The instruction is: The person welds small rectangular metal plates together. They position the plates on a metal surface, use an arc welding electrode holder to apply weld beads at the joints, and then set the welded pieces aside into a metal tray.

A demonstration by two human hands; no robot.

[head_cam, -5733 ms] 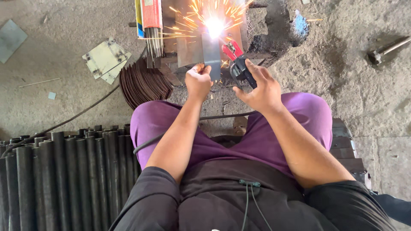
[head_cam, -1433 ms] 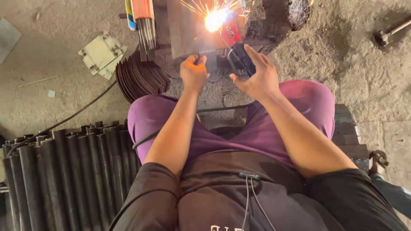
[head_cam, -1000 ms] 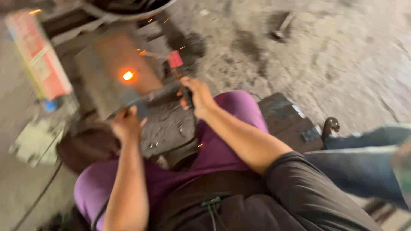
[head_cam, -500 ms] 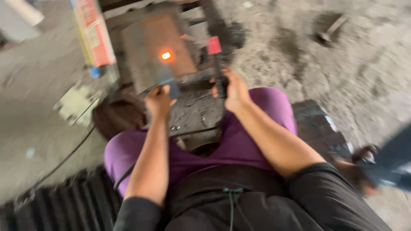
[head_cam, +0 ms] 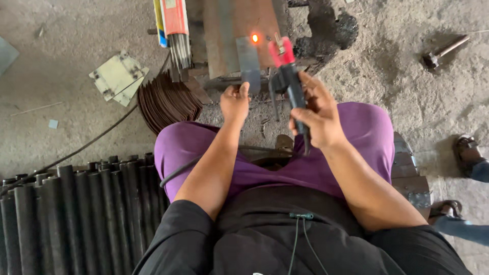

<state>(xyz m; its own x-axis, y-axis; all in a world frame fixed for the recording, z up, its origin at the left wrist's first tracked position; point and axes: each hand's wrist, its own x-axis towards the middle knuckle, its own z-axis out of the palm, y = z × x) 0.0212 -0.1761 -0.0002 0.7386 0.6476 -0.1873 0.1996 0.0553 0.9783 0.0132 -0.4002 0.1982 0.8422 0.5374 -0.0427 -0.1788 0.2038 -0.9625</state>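
1. Head view, far left: a row of dark steel pipes [head_cam: 66,214] lies side by side on the concrete floor [head_cam: 61,61], with a black cable [head_cam: 76,150] running across the floor above them.
2. Left of centre: small pale metal plates [head_cam: 116,77] lie flat; just beside them a fanned stack of thin curved dark strips [head_cam: 165,102]. Above it a packet of welding rods [head_cam: 174,25] shows its bare rod ends.
3. Left hand [head_cam: 234,102]: clenched round the lower edge of a small grey steel plate [head_cam: 248,63], held upright against the rusty steel workpiece [head_cam: 239,30]. The plate is judged stiff, fairly heavy for its size and sharp-edged; the low grip, away from the joint, looks the sensible place to hold, since the metal near the weld is hot.
4. Centre: a glowing orange weld spot [head_cam: 254,37] sits at the plate's upper right corner, on the workpiece.
5. Right hand [head_cam: 318,114]: closed round the black handle of the electrode holder [head_cam: 290,81], whose red-tipped head stands just beside the glowing spot. The holder is judged rigid and is best taken by its insulated handle.
6. Far right: a hammer [head_cam: 440,53] lies on the floor well apart; another person's sandalled feet [head_cam: 466,153] stand at the edge.
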